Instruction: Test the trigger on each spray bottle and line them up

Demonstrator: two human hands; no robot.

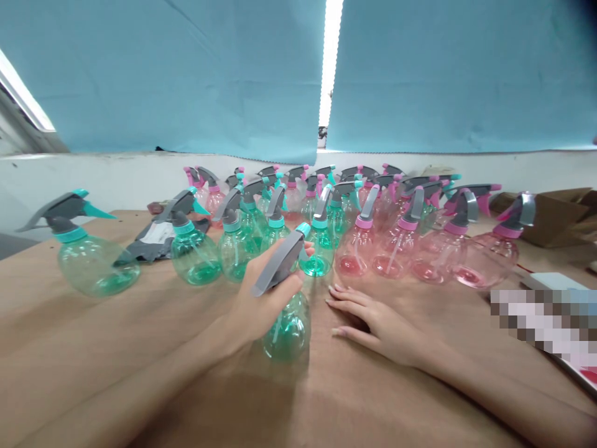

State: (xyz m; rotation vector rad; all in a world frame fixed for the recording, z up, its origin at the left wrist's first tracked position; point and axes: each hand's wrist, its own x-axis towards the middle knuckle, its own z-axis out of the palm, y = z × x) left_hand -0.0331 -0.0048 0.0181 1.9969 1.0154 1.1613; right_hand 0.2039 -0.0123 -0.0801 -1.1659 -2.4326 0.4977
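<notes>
My left hand (261, 298) is wrapped round the neck of a clear green spray bottle (286, 330) with a grey trigger and teal nozzle; the bottle stands on the brown table (153, 348) just in front of me. My right hand (373, 320) lies flat on the table to the right of that bottle, fingers stretched out and apart, holding nothing. Behind both hands stand several green spray bottles (236, 246) on the left and several pink spray bottles (396, 252) on the right.
A lone green spray bottle (93, 258) stands at the far left. A grey pouch (149, 242) lies behind it. A brown cardboard box (555, 214) sits at the right, with a white flat item (550, 281) near it. Blue curtains (186, 74) hang behind.
</notes>
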